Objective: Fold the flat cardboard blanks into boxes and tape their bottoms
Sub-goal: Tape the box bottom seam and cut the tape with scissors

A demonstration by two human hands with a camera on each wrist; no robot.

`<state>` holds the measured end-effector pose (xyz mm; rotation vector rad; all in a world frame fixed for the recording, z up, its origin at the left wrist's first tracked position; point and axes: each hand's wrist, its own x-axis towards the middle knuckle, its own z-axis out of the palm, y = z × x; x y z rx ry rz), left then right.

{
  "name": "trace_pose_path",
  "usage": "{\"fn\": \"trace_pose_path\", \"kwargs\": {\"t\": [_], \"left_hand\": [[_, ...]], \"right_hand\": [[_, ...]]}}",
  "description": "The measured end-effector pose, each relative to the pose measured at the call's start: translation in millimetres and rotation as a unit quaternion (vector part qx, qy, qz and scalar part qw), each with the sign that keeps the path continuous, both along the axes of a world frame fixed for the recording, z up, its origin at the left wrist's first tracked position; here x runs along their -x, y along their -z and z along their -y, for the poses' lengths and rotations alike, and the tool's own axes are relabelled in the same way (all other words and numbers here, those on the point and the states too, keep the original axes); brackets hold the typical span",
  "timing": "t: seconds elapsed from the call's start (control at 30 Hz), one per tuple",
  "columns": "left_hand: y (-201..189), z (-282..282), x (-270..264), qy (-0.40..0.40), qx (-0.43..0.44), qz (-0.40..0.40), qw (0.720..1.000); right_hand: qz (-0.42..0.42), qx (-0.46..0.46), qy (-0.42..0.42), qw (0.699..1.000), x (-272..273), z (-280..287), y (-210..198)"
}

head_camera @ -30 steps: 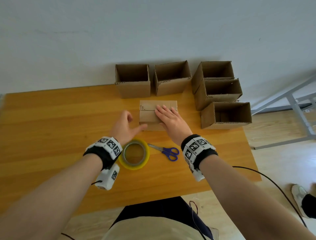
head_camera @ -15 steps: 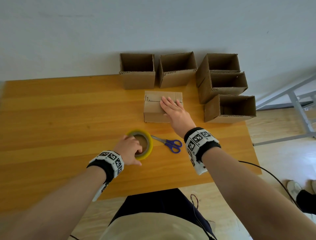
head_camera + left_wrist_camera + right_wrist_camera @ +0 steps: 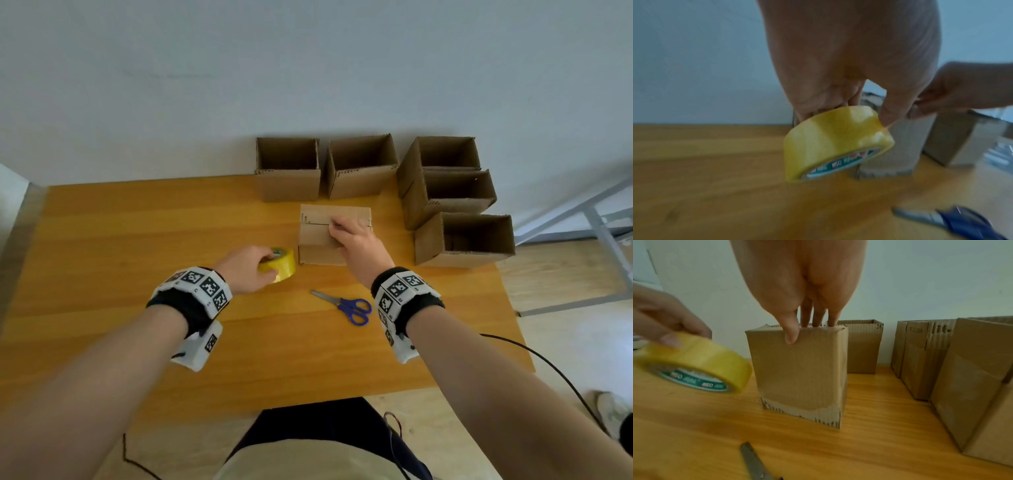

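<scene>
A brown cardboard box [image 3: 315, 254] [image 3: 797, 373] stands bottom-up mid-table, its flaps folded shut on top. My right hand [image 3: 352, 236] [image 3: 807, 327] presses those flaps down with straight fingers, the thumb lying over the front face. My left hand [image 3: 246, 270] [image 3: 849, 116] grips a yellow tape roll [image 3: 282, 265] [image 3: 830, 139] [image 3: 701, 365], tilted and lifted just off the table left of the box. Whether any tape lies on the seam is hidden by my right hand.
Blue-handled scissors [image 3: 346, 305] [image 3: 754, 462] lie in front of the box. Several open folded boxes [image 3: 287, 171] stand along the wall, with others [image 3: 466, 240] at the right. The wooden table [image 3: 137, 240] ends close at the right. A black cable [image 3: 548, 370] hangs off my right wrist.
My left hand left the box, took hold of the tape roll where it lay flat, and has lifted it toward the box. My right hand stays on the box top.
</scene>
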<state>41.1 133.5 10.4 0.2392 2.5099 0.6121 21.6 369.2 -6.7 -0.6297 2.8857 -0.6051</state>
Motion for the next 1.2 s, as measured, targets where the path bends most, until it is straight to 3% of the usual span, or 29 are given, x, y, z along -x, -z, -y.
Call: {"fn": "trace_pose_path", "kwargs": {"t": [0.33,0.57,0.8,1.2], "left_hand": [[-76.4,1.6,56.5,0.021,-0.003,-0.087,0.996],[-92.7,-33.6,73.4,0.072,0.029,-0.068,0.995],[-98.5,-64.6,83.7,0.098,0.094,-0.041,0.99],[-95.1,-75.6,95.9,0.122,0.109,-0.054,0.985]], "right_hand": [[0.074,-0.017,0.016,0.997,6.2,5.3,-25.4],[0.162,0.129,0.095,0.974,18.0,11.7,-36.5],[0.16,0.197,0.145,0.956,35.3,17.4,-38.4],[0.079,0.255,0.253,0.93,28.9,22.0,-33.7]]}}
